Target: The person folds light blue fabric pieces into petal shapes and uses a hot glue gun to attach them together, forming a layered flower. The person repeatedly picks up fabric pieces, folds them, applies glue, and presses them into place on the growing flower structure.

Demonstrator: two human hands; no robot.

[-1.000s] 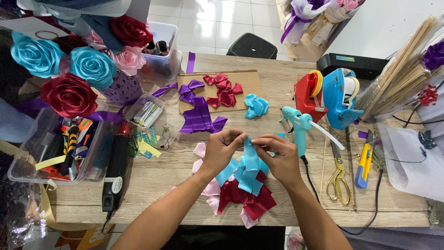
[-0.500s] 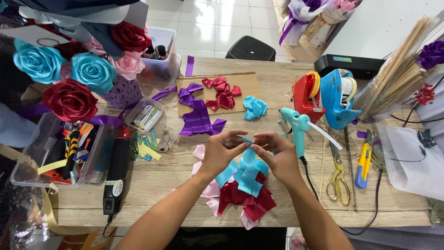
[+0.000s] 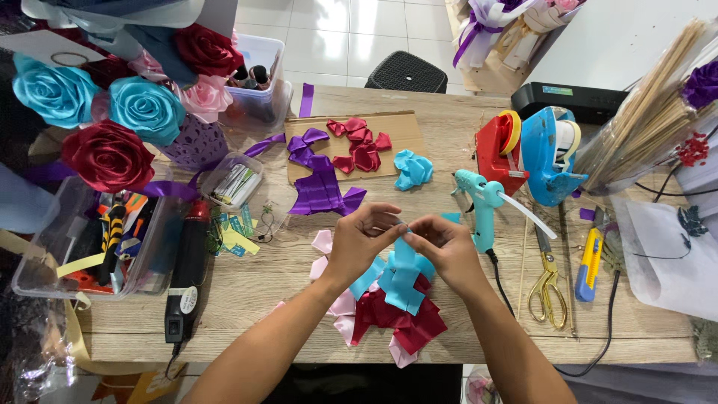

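Near the front edge of the wooden surface (image 3: 464,142), my left hand (image 3: 357,241) and right hand (image 3: 449,251) meet fingertip to fingertip, both pinched narrow on 1 small piece of light blue ribbon (image 3: 404,238). It is held just above a loose pile of blue, dark red and pink ribbon pieces (image 3: 396,307). Just beside my right hand stands a teal glue gun (image 3: 482,202). Gold scissors (image 3: 547,288) and a utility knife (image 3: 588,263) lie further right, apart from both hands.
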